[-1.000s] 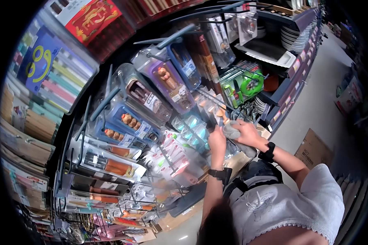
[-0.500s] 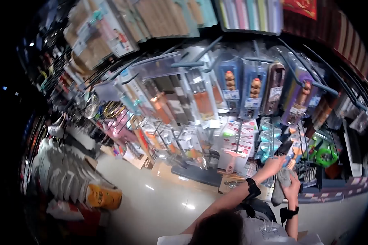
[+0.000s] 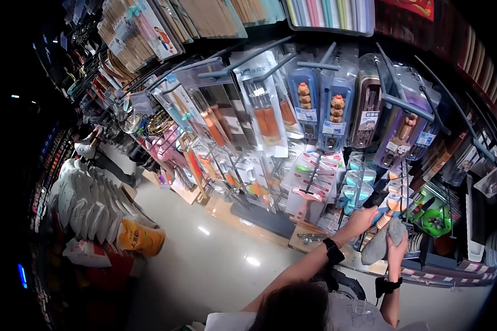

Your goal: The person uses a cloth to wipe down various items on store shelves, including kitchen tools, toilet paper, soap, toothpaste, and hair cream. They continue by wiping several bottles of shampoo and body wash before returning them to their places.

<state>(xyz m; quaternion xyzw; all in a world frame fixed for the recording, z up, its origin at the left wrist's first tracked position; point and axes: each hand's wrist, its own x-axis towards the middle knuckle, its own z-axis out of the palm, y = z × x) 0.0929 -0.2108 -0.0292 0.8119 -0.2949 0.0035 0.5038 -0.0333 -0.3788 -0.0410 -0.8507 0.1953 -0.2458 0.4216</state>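
Right now my right hand [image 3: 396, 243] is bunched shut round a grey soft cloth [image 3: 378, 246], held low in front of the hanging display rack [image 3: 403, 105], w/ the cloth drooping below the fist. Left hand [image 3: 364, 218] reaches to a packaged utensil with an orange-tan handle [image 3: 389, 212] on its peg; fingers closed or not, can't tell. Cloth looks light, limp, no slip risk, I'd say: take it anywhere by a fistful. Pack prob. light, stiff, slick plastic; best pinched at the edges.

I count two hands, left hand [image 3: 363, 219] and right hand [image 3: 396, 247], one grey cloth [image 3: 377, 246], two black wristbands [image 3: 333, 252].
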